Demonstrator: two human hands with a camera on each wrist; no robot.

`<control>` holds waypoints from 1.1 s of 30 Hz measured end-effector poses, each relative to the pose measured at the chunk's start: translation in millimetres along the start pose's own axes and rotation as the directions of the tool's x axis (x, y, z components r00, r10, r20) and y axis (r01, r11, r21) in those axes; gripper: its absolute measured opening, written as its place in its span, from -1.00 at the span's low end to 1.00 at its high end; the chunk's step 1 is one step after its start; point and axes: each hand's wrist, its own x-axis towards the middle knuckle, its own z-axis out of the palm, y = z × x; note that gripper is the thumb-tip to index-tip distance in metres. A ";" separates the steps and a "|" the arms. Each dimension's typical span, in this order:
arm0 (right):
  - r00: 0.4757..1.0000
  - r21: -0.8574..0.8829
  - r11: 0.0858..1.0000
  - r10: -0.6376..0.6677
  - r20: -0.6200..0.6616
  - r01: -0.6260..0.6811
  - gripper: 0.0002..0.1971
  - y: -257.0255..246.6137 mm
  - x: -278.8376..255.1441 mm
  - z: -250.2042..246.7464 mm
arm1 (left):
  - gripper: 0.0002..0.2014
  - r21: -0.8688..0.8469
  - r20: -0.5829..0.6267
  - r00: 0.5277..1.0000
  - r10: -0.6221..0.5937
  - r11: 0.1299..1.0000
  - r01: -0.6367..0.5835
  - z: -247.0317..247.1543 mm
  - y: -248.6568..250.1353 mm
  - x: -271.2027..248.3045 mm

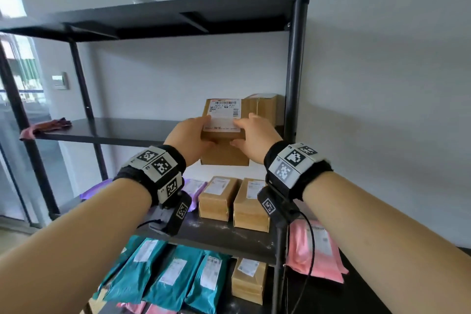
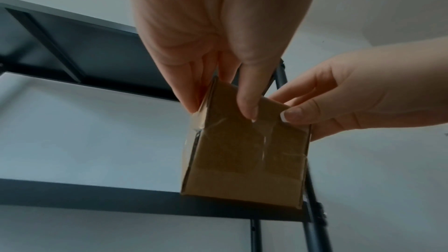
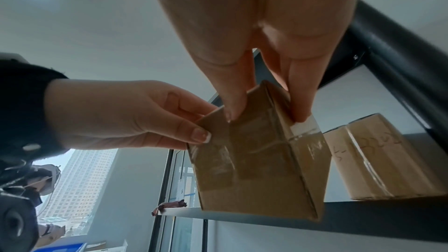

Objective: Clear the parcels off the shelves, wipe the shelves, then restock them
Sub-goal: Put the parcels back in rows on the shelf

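Both hands hold one cardboard parcel (image 1: 224, 132) at the front edge of the middle shelf (image 1: 107, 130): the left hand (image 1: 190, 139) grips its left side with thumb on the near face, and the right hand (image 1: 256, 135) grips its right side the same way, fingers curled over the top onto the shipping label (image 1: 225, 116). The parcel sits half over the shelf edge, with a second brown box (image 1: 266, 107) just beside it at about 2 o'clock, against the corner post (image 1: 293, 64). Whether it is coming off or going on cannot be told from this alone; judging by the rag (image 1: 47, 126) lying at the far left of the shelf, at 9 o'clock from the parcel, restocking seems likelier. Either way, the step goes best with the base kept level, both thumbs low enough to stop it tipping forward, and the parcel slid squarely alongside its neighbour without knocking it. The lower shelves' boxes (image 1: 251, 205) and teal mailers (image 1: 163, 275) are partly covered by the forearms and wrist cameras, label print is too small to read, and the parcel's rear and the shelf surface beneath it are hidden.
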 end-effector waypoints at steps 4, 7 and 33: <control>0.999 -0.027 0.999 -0.042 0.027 0.042 -0.58 9.4 48.3 13.6 | -0.42 0.053 0.021 1.000 -0.024 0.998 0.023 4.7 -16.6 43.3; 0.996 -0.026 0.998 -0.049 0.071 0.051 -0.63 16.0 77.8 21.8 | -0.45 0.108 0.038 0.998 -0.045 0.993 0.041 10.2 -29.0 70.8; 0.880 -0.313 0.910 0.367 0.303 -0.272 -0.66 24.7 285.8 62.2 | -0.56 0.367 0.553 0.812 0.188 0.820 -0.440 40.2 -110.0 305.3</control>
